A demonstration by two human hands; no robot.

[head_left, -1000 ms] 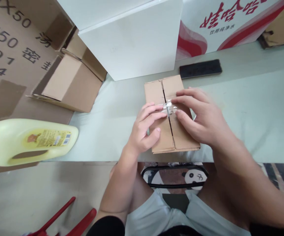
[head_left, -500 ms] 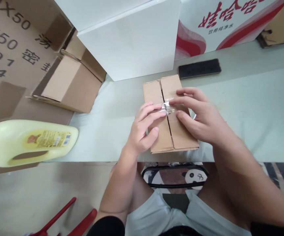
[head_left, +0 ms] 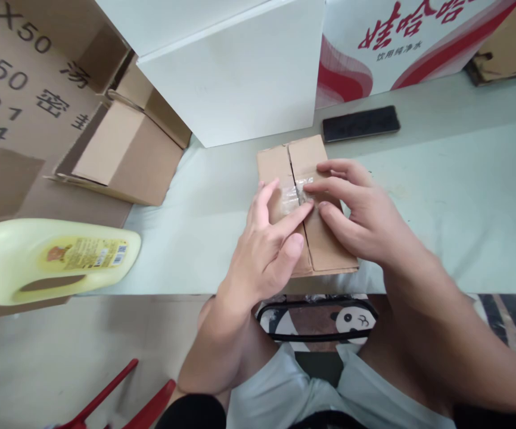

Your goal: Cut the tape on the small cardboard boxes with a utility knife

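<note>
A small brown cardboard box [head_left: 325, 250] lies flat on the pale green table [head_left: 454, 196] in front of me, its two top flaps meeting at a centre seam. A strip of clear tape [head_left: 290, 195] crosses that seam. My left hand [head_left: 267, 250] rests on the left flap with fingers stretched out, the forefinger pressing on the tape. My right hand [head_left: 356, 208] lies on the right flap, fingers extended and flat, fingertips holding the tape's right end down.
A black phone [head_left: 360, 123] lies behind the box. A large white box [head_left: 240, 77] and a red-and-white printed carton [head_left: 401, 47] stand at the back. An open cardboard box [head_left: 124, 155] and a yellow jug [head_left: 47, 259] are on the left.
My left hand has slid forward and up over the left flap, its fingers now spread and pressing along the tape. The crumpled tape has been smoothed flatter. My right hand has barely moved.
</note>
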